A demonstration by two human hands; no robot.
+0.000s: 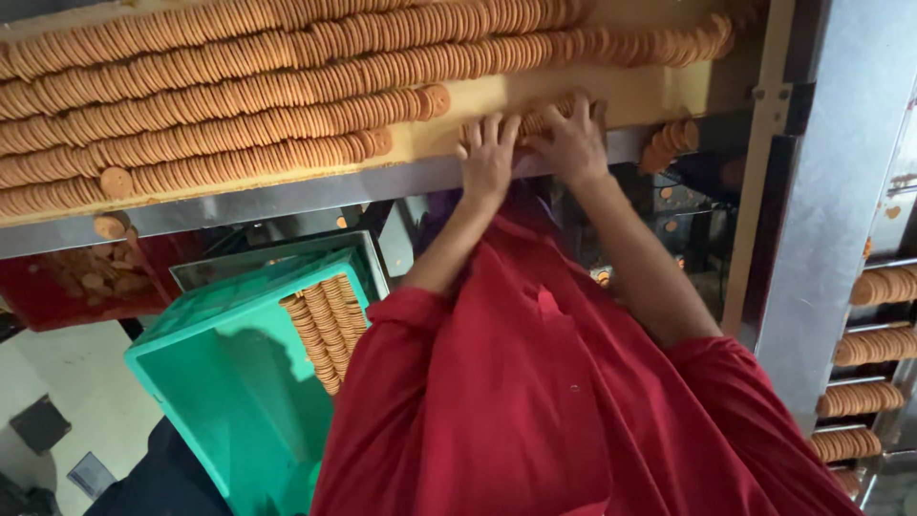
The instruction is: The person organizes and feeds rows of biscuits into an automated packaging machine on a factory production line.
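Left hand (pixel 487 153): laid flat at the near edge of the conveyor table (pixel 535 96), fingers spread, pressed against one end of a short stack of biscuits (pixel 537 122).
Right hand (pixel 573 141): fingers apart and curled over the other end of the same stack, which is squeezed between both hands.
Done: two short rows of biscuits (pixel 325 325) are already stood on edge in the green crate (pixel 239 382) below the table.
Left: most of the crate is unfilled; long biscuit rows (pixel 239 96) remain on the table.
Elsewhere: filled side chutes (pixel 874 344) are seen at the right.
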